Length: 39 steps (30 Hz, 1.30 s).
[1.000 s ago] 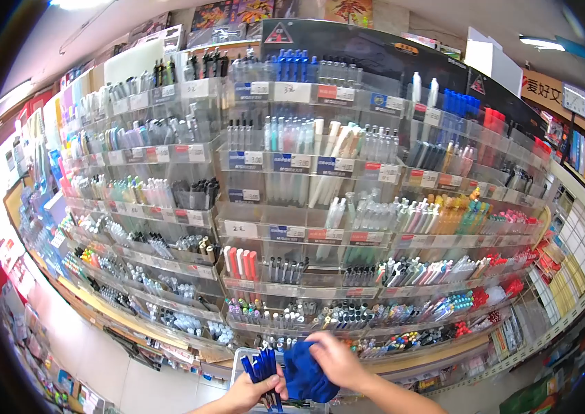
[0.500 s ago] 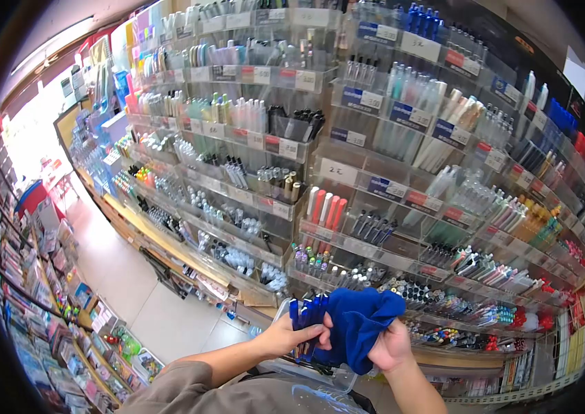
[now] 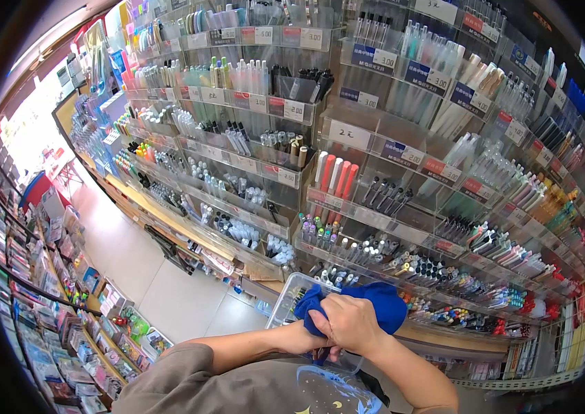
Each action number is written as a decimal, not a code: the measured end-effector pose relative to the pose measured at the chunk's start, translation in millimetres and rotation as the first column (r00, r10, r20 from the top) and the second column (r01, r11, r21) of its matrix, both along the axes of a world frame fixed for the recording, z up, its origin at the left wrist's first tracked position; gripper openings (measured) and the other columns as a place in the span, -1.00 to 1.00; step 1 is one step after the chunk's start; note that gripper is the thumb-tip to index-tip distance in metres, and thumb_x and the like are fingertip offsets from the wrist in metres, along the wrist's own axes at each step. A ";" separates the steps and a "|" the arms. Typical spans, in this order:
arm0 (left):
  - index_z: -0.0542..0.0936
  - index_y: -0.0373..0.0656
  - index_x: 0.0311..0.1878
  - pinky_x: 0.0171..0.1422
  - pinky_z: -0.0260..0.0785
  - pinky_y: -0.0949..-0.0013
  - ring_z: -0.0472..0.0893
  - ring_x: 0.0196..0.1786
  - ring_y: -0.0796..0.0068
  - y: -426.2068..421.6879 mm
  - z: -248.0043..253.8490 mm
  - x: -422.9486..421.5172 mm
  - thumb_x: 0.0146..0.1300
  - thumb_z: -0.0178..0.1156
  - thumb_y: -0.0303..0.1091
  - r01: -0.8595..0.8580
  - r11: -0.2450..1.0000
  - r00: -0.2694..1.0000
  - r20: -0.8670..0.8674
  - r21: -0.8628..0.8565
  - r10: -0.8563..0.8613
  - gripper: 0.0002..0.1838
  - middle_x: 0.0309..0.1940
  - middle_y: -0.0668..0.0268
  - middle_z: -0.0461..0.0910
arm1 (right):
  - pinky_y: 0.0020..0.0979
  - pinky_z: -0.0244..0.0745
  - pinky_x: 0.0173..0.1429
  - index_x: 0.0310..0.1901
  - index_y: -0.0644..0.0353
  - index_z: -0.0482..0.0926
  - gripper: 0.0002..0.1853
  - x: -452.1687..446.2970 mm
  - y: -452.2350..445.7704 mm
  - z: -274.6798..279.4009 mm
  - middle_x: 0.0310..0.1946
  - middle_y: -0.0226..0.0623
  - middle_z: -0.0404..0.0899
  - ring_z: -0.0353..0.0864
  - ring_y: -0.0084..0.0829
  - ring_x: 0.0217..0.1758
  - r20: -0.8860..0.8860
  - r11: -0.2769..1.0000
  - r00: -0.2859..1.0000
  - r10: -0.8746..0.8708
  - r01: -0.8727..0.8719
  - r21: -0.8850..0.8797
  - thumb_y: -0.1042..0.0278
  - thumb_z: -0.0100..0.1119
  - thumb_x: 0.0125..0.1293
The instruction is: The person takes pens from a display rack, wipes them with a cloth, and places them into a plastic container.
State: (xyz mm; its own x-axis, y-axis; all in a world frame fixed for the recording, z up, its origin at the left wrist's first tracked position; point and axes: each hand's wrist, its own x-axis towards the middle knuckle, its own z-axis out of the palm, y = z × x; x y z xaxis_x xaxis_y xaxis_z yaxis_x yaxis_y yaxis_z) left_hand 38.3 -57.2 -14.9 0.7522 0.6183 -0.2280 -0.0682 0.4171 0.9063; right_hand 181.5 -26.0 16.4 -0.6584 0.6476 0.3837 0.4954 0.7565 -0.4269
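A deep blue cloth (image 3: 385,305) is bunched in my right hand (image 3: 351,321), whose fingers are closed over it. Beneath, my left hand (image 3: 300,338) is closed around a bundle of blue pens (image 3: 320,356); the cloth and my right hand cover nearly all of them, with only a dark blue bit showing below. Both hands touch, close in front of my body. Under them stands a clear plastic bin (image 3: 283,302), partly hidden, with some pens inside.
Tiered clear racks (image 3: 403,228) full of pens, with price labels, rise in front of me. A wooden ledge (image 3: 458,343) runs beneath them. On the left are a tiled floor (image 3: 127,272) and a shelf of small packaged goods (image 3: 51,310).
My right hand has moved left with the cloth, over the pens in my left hand, covering them. The view has tilted down a little, and the clear bin shows more.
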 end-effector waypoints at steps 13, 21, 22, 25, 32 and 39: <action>0.38 -0.20 -0.20 -0.16 0.34 0.50 0.48 -0.28 0.58 8.4 -16.9 -19.6 0.35 -0.03 -0.32 -0.123 0.988 0.971 0.193 -0.096 0.140 -0.86 -0.44 0.40 0.42 | -0.54 0.41 -0.24 -0.22 0.38 0.50 -0.70 46.9 0.9 -8.8 -0.46 -0.31 0.55 0.47 -0.60 -0.39 -0.637 0.666 0.458 -0.620 -0.122 -0.736 0.25 -0.06 0.37; 0.51 -0.17 -0.36 -0.52 0.29 0.53 0.51 -0.52 0.61 0.6 -14.2 -7.8 0.26 0.09 -0.25 -0.118 0.992 0.976 -0.177 0.039 0.123 -0.81 -0.48 0.38 0.55 | -0.25 0.38 0.09 -0.08 0.22 0.51 -0.58 3.6 1.8 7.0 0.00 -0.18 0.49 0.49 -0.16 0.02 -0.126 0.979 0.974 0.186 -0.173 0.106 0.47 0.19 -0.08; 0.51 -0.19 -0.33 -0.44 0.35 0.50 0.53 -0.47 0.54 -0.7 -33.7 -8.3 0.24 0.12 -0.22 -0.163 0.984 0.985 -0.048 0.068 0.167 -0.79 -0.52 0.32 0.53 | -0.28 0.39 0.09 -0.06 0.22 0.51 -0.58 7.8 4.0 3.6 0.00 -0.17 0.49 0.49 -0.16 0.03 -0.137 0.981 0.974 0.180 -0.167 0.102 0.48 0.18 -0.08; 0.47 -0.23 -0.30 -0.25 0.39 0.46 0.55 -0.34 0.46 5.2 -24.8 -13.5 0.30 0.05 -0.26 -0.141 0.988 0.969 0.193 -0.066 0.151 -0.80 -0.47 0.29 0.51 | -0.39 0.42 0.10 0.00 0.20 0.49 -0.54 24.4 2.8 -10.4 0.01 -0.12 0.48 0.50 -0.17 0.05 -0.242 0.996 0.967 0.077 -0.083 -0.017 0.58 0.14 -0.05; 0.40 -0.23 -0.17 -0.07 0.42 0.25 0.55 -0.26 0.29 16.9 -14.4 -28.7 0.25 0.10 -0.34 -0.164 0.921 0.898 0.333 -0.353 0.287 -0.81 -0.43 0.26 0.48 | -0.14 0.33 0.20 0.08 0.36 0.32 -0.54 48.3 6.1 -22.4 0.05 -0.03 0.43 0.44 -0.12 0.11 -0.348 0.055 0.232 -0.908 -0.757 -0.651 0.11 -0.30 0.40; 0.41 -0.23 -0.11 -0.04 0.47 0.24 0.58 -0.17 0.26 17.0 -28.7 -22.3 0.24 0.10 -0.38 -0.029 0.892 0.837 0.476 -0.452 0.269 -0.79 -0.32 0.23 0.50 | -0.17 0.37 0.08 0.05 0.36 0.38 -0.51 31.2 -21.8 -72.2 -0.23 -0.14 0.51 0.50 -0.21 -0.13 -0.379 -0.064 0.469 -0.798 -0.691 -0.720 0.53 -0.13 -0.02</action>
